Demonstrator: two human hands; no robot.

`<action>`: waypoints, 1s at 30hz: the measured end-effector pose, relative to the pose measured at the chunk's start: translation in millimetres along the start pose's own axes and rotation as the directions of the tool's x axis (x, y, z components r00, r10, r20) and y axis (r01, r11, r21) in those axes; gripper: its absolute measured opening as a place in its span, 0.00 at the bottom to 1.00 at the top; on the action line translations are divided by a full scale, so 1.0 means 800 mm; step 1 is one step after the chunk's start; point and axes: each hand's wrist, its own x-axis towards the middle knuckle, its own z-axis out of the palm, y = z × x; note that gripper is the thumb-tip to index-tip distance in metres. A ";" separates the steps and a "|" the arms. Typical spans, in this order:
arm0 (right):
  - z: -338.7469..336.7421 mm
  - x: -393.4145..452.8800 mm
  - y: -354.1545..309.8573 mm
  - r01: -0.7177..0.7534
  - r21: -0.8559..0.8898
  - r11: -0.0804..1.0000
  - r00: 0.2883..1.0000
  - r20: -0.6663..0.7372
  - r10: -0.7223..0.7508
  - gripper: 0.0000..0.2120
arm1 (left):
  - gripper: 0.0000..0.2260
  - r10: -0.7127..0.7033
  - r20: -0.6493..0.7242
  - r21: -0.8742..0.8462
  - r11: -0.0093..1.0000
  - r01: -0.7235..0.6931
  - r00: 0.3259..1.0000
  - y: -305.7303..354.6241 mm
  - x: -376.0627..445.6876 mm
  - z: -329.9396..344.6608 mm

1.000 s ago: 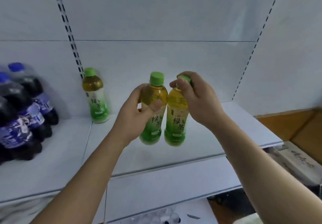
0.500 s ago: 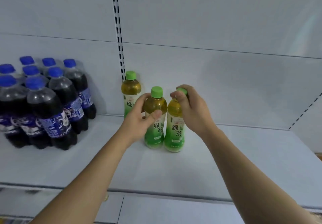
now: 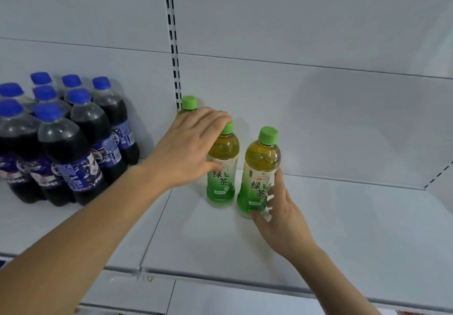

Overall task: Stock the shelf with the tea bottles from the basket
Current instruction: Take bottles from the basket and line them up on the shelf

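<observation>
Three green tea bottles with green caps stand upright on the white shelf [image 3: 343, 229]. The rear bottle [image 3: 189, 102] is by the back wall, mostly hidden behind my left hand [image 3: 188, 148]. That hand lies with straight, spread fingers over the shoulder and cap of the middle bottle [image 3: 224, 167], its thumb touching the label. The right bottle [image 3: 259, 165] stands just beside the middle one. My right hand [image 3: 282, 216] holds its lower part, thumb at the base and fingers along its right side. The basket is out of view.
A shrink-wrapped pack of several dark cola bottles [image 3: 71, 143] with blue caps fills the shelf's left part. A slotted upright rail [image 3: 172, 45] runs up the back wall. Bare shelf stretches to the right of the tea bottles. A lower shelf edge shows below.
Both carried bottles now stand on the shelf. My left hand has loosened and spread over the middle bottle. My right hand slid from the cap down to the right bottle's base.
</observation>
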 end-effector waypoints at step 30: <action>0.053 0.106 -0.001 -0.053 -0.108 0.993 0.995 -0.093 0.043 0.53 | 0.48 0.099 0.006 0.192 0.976 -0.098 0.995 -0.074 0.070 0.041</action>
